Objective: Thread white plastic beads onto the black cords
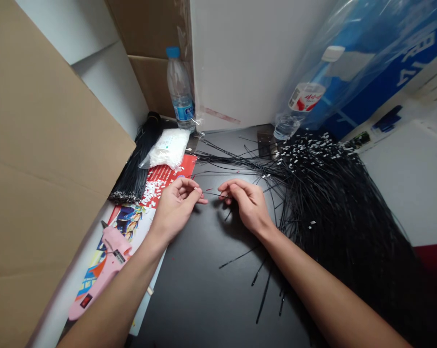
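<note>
A large cardboard sheet (48, 159) leans in from the left over a black table (200, 295), with white panels and more cardboard standing behind. At the right, a big heap of black strands (342, 227) spreads over the table, many with small white tags at their far ends. A few loose strands (264, 295) lie on the bare table just below the hands. Beyond the heap, a bottle (305, 92) sits in clear plastic wrap against a blue-printed box.

On the left side, a pink glue gun (106, 270) lies on a printed sheet, partly under the left forearm. Farther up are a tied black bundle (135, 164), a bag of white tags (167, 149), a red card (167, 176) with white tags scattered on it, and a blue-capped water bottle (180, 87).

Both hands are low over the table, near each other, and between the bundle and the heap. The left hand (177, 208) is curled, thumb and forefinger pinched on a thin black strand (211, 194). The right hand (247, 205) is also mostly closed, its fingertips (224, 195) on the strand's other end. A tiny red speck shows on the strand.
</note>
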The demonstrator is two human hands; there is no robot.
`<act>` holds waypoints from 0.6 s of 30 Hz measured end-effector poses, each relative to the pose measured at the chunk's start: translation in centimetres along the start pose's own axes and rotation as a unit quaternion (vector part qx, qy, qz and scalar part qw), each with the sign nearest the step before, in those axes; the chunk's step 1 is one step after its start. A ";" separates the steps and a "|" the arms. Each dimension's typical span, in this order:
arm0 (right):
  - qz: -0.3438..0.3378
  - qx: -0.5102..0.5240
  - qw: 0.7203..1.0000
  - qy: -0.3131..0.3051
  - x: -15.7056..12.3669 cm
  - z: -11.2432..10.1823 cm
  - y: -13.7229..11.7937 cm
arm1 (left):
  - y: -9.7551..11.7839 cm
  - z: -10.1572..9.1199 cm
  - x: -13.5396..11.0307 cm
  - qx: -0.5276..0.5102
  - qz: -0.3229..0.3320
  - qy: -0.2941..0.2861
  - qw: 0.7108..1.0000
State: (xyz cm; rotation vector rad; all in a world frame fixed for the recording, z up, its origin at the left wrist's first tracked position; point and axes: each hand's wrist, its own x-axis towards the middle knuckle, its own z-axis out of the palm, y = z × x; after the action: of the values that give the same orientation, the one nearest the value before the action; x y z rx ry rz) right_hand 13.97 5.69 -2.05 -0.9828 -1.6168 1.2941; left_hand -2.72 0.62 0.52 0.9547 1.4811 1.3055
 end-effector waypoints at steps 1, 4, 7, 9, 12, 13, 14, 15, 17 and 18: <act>-0.001 0.020 1.000 0.010 0.1 -0.1 0.1 | 0.0 0.0 0.0 0.006 0.003 0.002 1.000; -0.023 0.069 0.996 0.055 0.3 -0.3 0.2 | 0.0 -0.1 0.0 0.015 0.013 0.009 1.000; -0.054 0.093 0.990 0.091 0.6 -0.5 -0.2 | -0.1 0.0 0.0 0.013 0.018 0.014 1.000; -0.069 0.058 0.992 0.086 0.6 -0.6 -0.9 | -0.1 0.1 0.0 0.007 0.016 0.014 1.000; -0.085 -0.060 0.994 0.023 0.4 -0.3 -2.0 | 0.0 0.3 -0.2 -0.006 0.014 0.005 1.000; -0.088 -0.091 0.992 -0.008 0.2 0.0 -2.3 | 0.1 0.4 -0.2 -0.012 0.013 -0.001 1.000; -0.084 -0.109 0.990 -0.035 0.1 0.2 -2.5 | 0.2 0.4 -0.3 -0.018 0.011 -0.008 1.000; -0.074 -0.114 0.989 -0.055 0.0 0.5 -2.6 | 0.2 0.4 -0.4 -0.026 0.007 -0.015 1.000; -0.043 -0.094 0.992 -0.070 -0.1 0.7 -2.6 | 0.3 0.4 -0.6 -0.050 -0.009 -0.033 0.998; -0.028 -0.077 0.994 -0.072 -0.1 0.8 -2.5 | 0.3 0.5 -0.6 -0.067 -0.020 -0.043 0.997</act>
State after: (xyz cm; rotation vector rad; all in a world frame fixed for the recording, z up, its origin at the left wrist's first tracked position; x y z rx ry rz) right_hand 13.09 4.92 0.27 -0.9474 -1.8645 1.2415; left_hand -2.10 0.19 0.95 0.8782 1.3241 1.3021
